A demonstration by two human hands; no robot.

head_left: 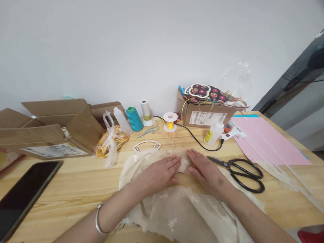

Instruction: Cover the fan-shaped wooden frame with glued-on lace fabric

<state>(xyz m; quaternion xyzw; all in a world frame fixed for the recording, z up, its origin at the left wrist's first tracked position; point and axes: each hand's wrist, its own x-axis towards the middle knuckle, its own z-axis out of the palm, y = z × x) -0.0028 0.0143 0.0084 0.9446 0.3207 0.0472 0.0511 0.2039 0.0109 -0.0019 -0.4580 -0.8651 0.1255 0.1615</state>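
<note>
A sheer beige fabric with white embroidered sprigs lies rumpled on the wooden table and hangs toward me. Both hands rest on its far part. My left hand lies flat with fingers stretched out, pointing right. Opposite it, my right hand is also laid flat, its fingers pointing up and left. A small gap with fabric separates the two hands. Just right of my right hand are black-handled scissors, their blade tips close to my wrist. Beyond the cloth sits a wooden openwork fan-shaped piece.
A phone and an open cardboard box are on the left. Behind stand a teal thread cone, a spool of yellow cord, a glue bottle and a glue gun. Pink sheets lie right.
</note>
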